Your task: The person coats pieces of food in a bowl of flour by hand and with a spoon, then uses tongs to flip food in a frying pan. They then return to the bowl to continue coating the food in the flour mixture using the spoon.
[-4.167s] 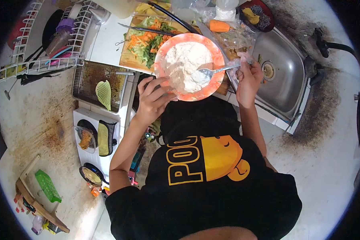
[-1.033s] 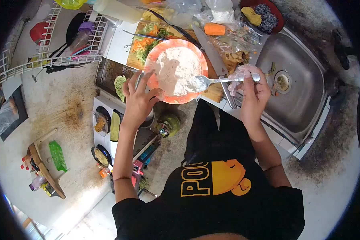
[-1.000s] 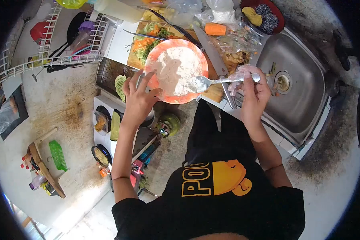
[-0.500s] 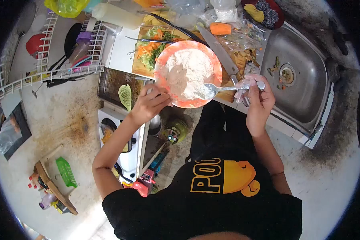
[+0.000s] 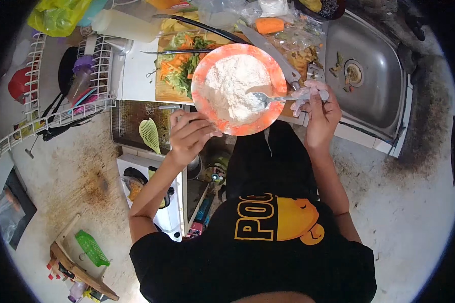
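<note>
An orange-rimmed plate (image 5: 207, 109) full of whitish flour (image 5: 235, 76) is held up over the counter's edge. My left hand (image 5: 189, 132) grips its lower left rim, fingers on the edge. My right hand (image 5: 321, 108), its fingers coated with something pale, is closed on the handle of a metal spoon (image 5: 293, 97). The spoon's bowl rests in the flour on the right side. Behind the plate, shredded carrot and greens (image 5: 176, 64) lie on a wooden board (image 5: 167, 91), and a large knife (image 5: 270, 53) lies to the right.
A steel sink (image 5: 376, 96) with scraps near its drain is at the right. A white dish rack (image 5: 103, 76) stands at the left, above a stove (image 5: 159, 217). A carrot piece (image 5: 269, 25), plastic bags and a bottle (image 5: 124, 25) line the back of the counter.
The camera view has shifted, moving the surroundings left and up. The plate appears closer and more tilted, still in my left hand. The spoon remains in my right hand, its bowl still in the flour.
</note>
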The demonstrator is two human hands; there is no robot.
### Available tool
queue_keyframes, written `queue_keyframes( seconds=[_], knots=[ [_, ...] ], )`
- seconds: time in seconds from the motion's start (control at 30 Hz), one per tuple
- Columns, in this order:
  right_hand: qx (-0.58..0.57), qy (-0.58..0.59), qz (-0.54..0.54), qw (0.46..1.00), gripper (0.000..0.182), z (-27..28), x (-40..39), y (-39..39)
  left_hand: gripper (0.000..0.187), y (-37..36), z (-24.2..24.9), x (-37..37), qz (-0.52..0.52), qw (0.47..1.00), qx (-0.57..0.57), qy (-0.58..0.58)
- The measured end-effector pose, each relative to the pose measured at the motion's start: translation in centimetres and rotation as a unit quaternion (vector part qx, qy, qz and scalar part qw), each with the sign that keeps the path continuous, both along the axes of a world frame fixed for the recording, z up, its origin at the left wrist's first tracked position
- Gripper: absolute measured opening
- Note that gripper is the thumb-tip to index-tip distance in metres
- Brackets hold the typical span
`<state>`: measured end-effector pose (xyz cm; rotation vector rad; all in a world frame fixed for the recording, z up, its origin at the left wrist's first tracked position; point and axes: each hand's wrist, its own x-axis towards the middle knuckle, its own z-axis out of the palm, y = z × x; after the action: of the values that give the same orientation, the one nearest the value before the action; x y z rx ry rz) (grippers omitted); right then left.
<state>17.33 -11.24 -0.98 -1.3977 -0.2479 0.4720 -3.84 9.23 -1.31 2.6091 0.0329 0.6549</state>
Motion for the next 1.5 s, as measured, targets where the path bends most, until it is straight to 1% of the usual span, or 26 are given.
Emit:
queue_keyframes(
  seconds=[0.03,0.07,0.17,0.2,0.27,0.3,0.33,0.4,0.47,0.5,0.53,0.6,0.67,0.73,0.83,0.9,0.97,1.0,1.07,1.1,1.13,1.2,1.27,1.3,1.37,1.5],
  knots=[
    [0.001,0.01,-0.012,1.0,0.02,0.0,-0.2,0.1,0.013,0.0,-0.1,-0.1,0.027,0.999,-0.041,0.01],
    [0.002,0.021,-0.023,1.0,0.02,0.0,-0.4,0.2,0.013,0.1,-0.2,-0.2,0.026,0.999,-0.045,0.009],
    [0.0,0.019,-0.045,0.999,0.019,0.3,-0.8,0.5,0.012,0.0,-0.2,-0.3,0.112,0.978,-0.178,0.003],
    [-0.002,0.018,-0.045,0.999,0.019,0.2,-1.0,0.5,0.012,0.0,-0.6,-0.5,0.112,0.977,-0.18,0.002],
    [0.017,0.005,-0.069,0.997,0.016,0.1,-1.3,0.6,0.01,0.2,-1.7,-1.5,0.193,0.908,-0.371,-0.035],
    [0.016,0.005,-0.07,0.997,0.016,0.0,-1.3,0.5,0.008,0.6,-2.3,-1.9,0.196,0.891,-0.405,-0.065],
    [0.012,0.006,-0.071,0.997,0.016,-0.2,-1.3,0.3,0.008,0.7,-2.6,-2.5,0.194,0.891,-0.406,-0.065],
    [0.008,0.002,-0.073,0.997,0.016,-0.3,-1.3,0.2,0.007,1.0,-3.1,-3.3,0.291,0.811,-0.503,-0.063],
    [0.026,-0.006,-0.089,0.996,0.016,-0.2,-1.3,0.4,0.006,1.3,-3.3,-3.7,0.291,0.816,-0.49,-0.091],
    [0.028,-0.012,-0.09,0.995,0.016,0.0,-1.3,0.6,0.006,1.5,-2.9,-3.8,0.304,0.801,-0.508,-0.09],
    [0.0,-0.018,-0.072,0.997,0.016,0.2,-1.4,0.9,0.006,1.6,-2.5,-3.8,0.318,0.784,-0.525,-0.088],
    [-0.027,-0.028,-0.053,0.998,0.016,0.3,-1.8,1.5,0.005,2.2,-1.2,-3.2,0.318,0.795,-0.511,-0.082],
    [-0.037,-0.074,-0.039,0.996,0.016,-0.2,-2.0,2.4,0.007,3.2,0.1,-2.6,0.309,0.814,-0.491,-0.036],
    [0.001,-0.072,-0.019,0.997,0.016,0.0,-2.0,2.7,0.009,3.8,1.4,-1.6,0.291,0.829,-0.477,-0.036],
    [0.012,-0.046,-0.019,0.999,0.017,0.2,-1.5,2.5,0.009,4.6,3.4,-0.3,0.246,0.85,-0.465,-0.012],
    [0.083,0.012,-0.036,0.996,0.017,0.0,-0.5,1.9,0.009,4.1,5.2,1.2,0.228,0.854,-0.466,-0.029],
    [0.117,0.028,-0.052,0.991,0.017,0.8,0.3,0.8,0.007,3.0,6.6,3.1,0.206,0.86,-0.465,-0.049],
    [0.147,0.048,-0.067,0.986,0.017,1.4,0.6,0.2,0.007,2.5,6.5,3.8,0.199,0.863,-0.462,-0.052],
    [0.138,0.044,-0.118,0.982,0.018,2.1,1.7,-1.2,0.006,1.6,5.8,5.9,0.131,0.841,-0.516,-0.098],
    [0.137,0.043,-0.156,0.977,0.018,1.8,2.6,-2.3,0.005,0.2,6.2,7.3,0.142,0.835,-0.527,-0.068],
    [0.135,0.042,-0.197,0.97,0.018,1.8,3.3,-3.5,0.007,-1.0,6.2,8.7,0.098,0.833,-0.542,-0.054],
    [0.146,0.006,-0.217,0.965,0.017,2.6,4.8,-6.0,0.006,-3.4,5.4,11.7,0.057,0.829,-0.557,-0.002],
    [0.161,-0.015,-0.248,0.955,0.017,2.3,6.4,-8.8,0.004,-6.9,5.6,14.9,0.044,0.846,-0.527,0.071],
    [0.164,-0.026,-0.263,0.95,0.017,2.0,7.4,-10.2,0.003,-8.5,5.3,16.5,-0.001,0.816,-0.572,0.076],
    [0.123,-0.075,-0.319,0.937,0.017,1.2,9.6,-13.0,0.006,-11.2,4.8,19.6,-0.026,0.825,-0.552,0.117],
    [0.104,-0.127,-0.383,0.909,0.019,-0.7,14.3,-16.9,0.01,-14.7,1.6,25.6,-0.093,0.82,-0.54,0.166]
  ],
)
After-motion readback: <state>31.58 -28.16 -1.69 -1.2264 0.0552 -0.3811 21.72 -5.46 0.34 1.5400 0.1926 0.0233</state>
